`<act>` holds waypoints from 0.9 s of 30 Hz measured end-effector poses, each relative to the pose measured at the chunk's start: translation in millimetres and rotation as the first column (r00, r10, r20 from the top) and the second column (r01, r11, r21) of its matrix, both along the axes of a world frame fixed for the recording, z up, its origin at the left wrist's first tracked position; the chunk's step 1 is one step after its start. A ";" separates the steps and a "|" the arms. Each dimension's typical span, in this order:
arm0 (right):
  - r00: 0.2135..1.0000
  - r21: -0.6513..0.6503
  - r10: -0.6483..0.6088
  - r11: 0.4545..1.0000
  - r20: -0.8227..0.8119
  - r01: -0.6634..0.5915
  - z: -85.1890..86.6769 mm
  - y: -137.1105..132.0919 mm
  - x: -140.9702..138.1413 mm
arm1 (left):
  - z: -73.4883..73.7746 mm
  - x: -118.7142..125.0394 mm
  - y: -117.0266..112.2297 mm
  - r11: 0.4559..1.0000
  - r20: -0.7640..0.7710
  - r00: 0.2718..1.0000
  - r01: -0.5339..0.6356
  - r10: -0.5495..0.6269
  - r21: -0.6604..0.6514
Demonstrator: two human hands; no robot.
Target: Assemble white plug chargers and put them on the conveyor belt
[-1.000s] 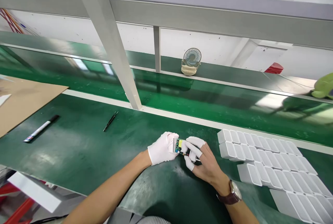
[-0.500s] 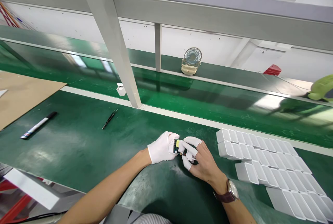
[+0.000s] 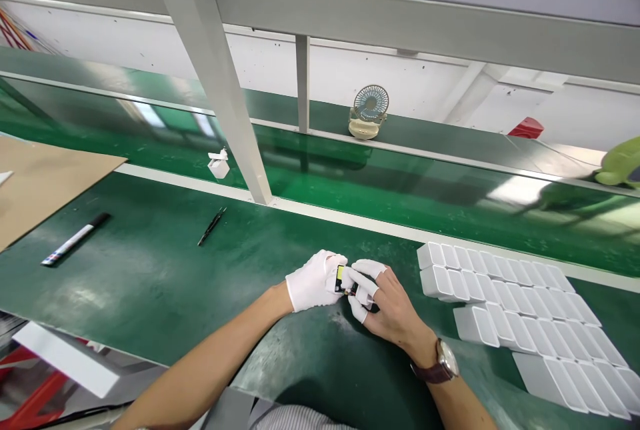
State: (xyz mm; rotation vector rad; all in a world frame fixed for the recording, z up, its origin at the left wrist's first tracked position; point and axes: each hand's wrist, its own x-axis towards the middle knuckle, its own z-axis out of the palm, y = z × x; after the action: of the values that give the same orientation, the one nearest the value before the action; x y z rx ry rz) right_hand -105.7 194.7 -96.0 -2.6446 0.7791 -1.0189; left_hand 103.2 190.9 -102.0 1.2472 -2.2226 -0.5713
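Observation:
My left hand, in a white glove, is closed around a small circuit board that carries a yellow component. From the right, my right hand reaches in with white finger covers on its fingertips. Those fingers are bent around the board's right end, where a small white part and some dark and reddish wires show in glimpses. Both hands meet just above the green work surface. The fingers hide most of the board and the white part.
Rows of white plastic cases stand on the right. Tweezers and a marker pen lie left. A white piece sits on the green conveyor belt, behind a grey post. A small fan stands beyond.
The white piece on the belt has shifted left, out from behind the post. My hands keep nearly the same hold on the board, and the view has tilted slightly.

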 end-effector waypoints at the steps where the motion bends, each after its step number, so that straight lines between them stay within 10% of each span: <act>1: 1.000 -0.001 0.002 1.000 0.005 -0.002 0.7 0.2 0.0 | -0.5 0.1 -0.5 1.000 0.005 1.000 0.017 -0.017 -0.006; 27: 1.000 0.031 0.021 0.999 0.014 -0.022 5.4 -2.4 -4.5 | -18.4 6.7 4.1 0.994 -0.069 0.995 -0.080 0.075 -0.069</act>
State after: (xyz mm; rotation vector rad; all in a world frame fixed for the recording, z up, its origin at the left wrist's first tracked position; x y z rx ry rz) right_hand -110.3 192.4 -90.6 -2.6110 0.7560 -1.0101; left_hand 110.0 194.9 -120.4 1.2540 -2.1118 -0.4911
